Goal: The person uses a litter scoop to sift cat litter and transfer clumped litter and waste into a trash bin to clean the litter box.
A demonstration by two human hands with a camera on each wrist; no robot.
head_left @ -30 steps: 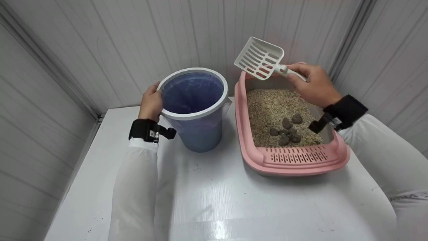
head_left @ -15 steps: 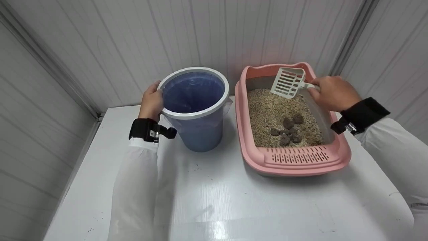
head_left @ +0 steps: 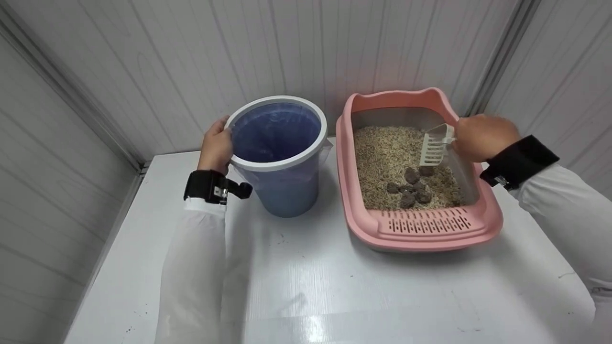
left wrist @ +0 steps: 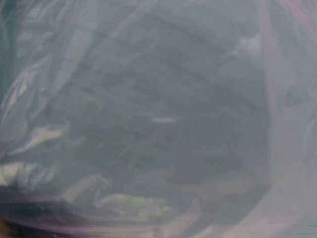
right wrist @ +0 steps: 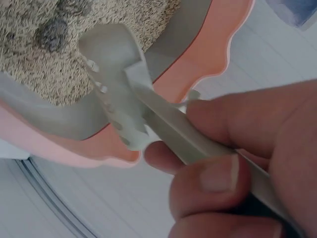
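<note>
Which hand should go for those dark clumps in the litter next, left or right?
Right. The right hand already grips the scoop, whose blade hangs just above the clumps inside the pink litter tray. The left hand is busy holding the bin by its rim.

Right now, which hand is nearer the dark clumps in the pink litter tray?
Right. The right hand holds the white slotted scoop just above the dark clumps; the left hand grips the bucket rim.

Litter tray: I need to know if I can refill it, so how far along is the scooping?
Done: nothing visibly; the lined bin, gripped by the left hand, looks empty. In hand: the right hand holds the scoop just above the clumps. Left: all clumps lie in the litter tray.
</note>
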